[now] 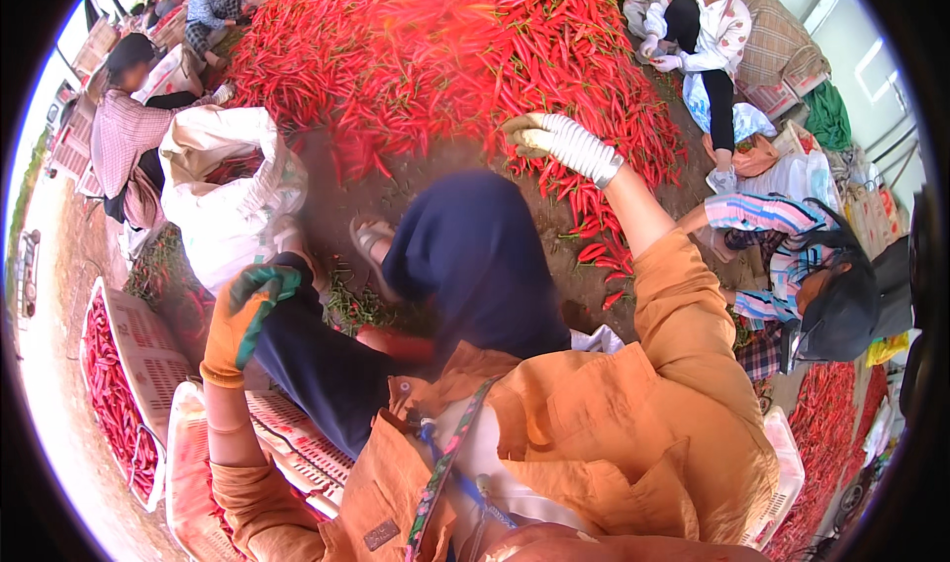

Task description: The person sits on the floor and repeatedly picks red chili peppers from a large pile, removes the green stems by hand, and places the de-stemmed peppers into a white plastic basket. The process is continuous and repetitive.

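Note:
A large heap of red chili peppers (pixel 415 65) with green stems spreads over the ground in front of me. My right hand (pixel 560 143), in a white ribbed glove, reaches to the near edge of the heap, fingers bent; whether it touches or holds a pepper cannot be told. My left hand (pixel 249 317), in an orange and green coated glove, is beside my left knee with its fingers curled; its palm is partly hidden, and I cannot tell if something is in it. Beyond it stands an open white woven sack (pixel 230 213) with some peppers inside.
Plastic crates (pixel 145 339) of red peppers stand at left. Green stems (pixel 352 302) litter the ground by my foot. A co-worker (pixel 801 272) in a striped sleeve bends close on the right; others sit around the heap. More peppers (pixel 824 406) lie at lower right.

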Available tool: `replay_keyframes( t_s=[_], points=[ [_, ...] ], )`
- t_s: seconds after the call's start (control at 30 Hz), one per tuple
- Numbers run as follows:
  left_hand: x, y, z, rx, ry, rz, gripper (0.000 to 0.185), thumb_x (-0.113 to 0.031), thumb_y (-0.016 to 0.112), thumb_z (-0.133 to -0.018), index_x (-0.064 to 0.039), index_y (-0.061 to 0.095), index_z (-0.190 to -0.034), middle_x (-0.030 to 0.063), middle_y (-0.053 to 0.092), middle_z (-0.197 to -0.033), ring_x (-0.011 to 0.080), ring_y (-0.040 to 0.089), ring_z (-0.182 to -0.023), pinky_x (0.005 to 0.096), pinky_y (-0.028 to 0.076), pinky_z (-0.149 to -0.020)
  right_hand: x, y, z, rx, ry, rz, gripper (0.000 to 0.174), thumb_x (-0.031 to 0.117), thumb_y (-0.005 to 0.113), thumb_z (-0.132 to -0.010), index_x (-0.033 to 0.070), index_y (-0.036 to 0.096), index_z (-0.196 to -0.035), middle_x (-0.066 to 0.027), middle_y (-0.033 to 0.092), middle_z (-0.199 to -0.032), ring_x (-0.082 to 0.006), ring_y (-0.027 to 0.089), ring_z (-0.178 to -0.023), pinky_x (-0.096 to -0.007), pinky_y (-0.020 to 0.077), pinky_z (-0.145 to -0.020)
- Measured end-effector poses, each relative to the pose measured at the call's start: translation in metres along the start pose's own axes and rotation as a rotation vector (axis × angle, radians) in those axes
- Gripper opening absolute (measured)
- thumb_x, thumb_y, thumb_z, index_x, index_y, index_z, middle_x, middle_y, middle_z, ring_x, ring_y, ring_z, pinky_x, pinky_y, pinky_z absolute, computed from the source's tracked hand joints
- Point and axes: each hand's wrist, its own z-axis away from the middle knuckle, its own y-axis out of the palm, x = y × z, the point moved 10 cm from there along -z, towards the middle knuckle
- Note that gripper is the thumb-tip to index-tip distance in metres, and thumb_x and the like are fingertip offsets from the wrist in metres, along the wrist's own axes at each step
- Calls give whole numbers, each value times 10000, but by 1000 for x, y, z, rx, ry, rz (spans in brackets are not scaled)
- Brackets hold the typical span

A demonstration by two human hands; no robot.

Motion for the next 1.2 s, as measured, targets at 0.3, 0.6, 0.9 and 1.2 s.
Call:
replay_keyframes(
  t_s=[0.3,0.6,0.9,1.2],
  points=[
    [17,23,-54,138,-6,136,360,-131,558,-867,42,461,-1168,126,551,-1111,197,554,-996,326,443,-876,1,-45,66,-212,51,97,367,220,508,-880,19,512,-1186,-94,597,-1077,-169,563,-1002,-299,444,-877],
    [14,24,-50,109,-4,148,333,-137,563,-858,32,491,-1135,106,581,-1036,159,571,-916,277,466,-810,25,-36,39,-165,-53,31,401,281,524,-887,48,499,-1212,-62,594,-1074,-122,576,-926,-268,460,-823],
    [32,2,-117,120,-26,185,345,-128,549,-873,28,480,-1173,99,561,-1085,182,562,-977,312,463,-848,38,73,-53,340,-97,754,534,333,571,-828,19,455,-1244,-161,523,-1216,-260,489,-1141,-344,375,-960],
    [180,-41,-244,182,-368,13,327,-130,563,-873,-3,501,-1167,80,584,-1086,167,579,-949,281,475,-790,-160,93,-211,355,207,821,632,416,601,-778,28,446,-1252,-205,504,-1218,-316,469,-1148,-370,361,-963]
  ],
)
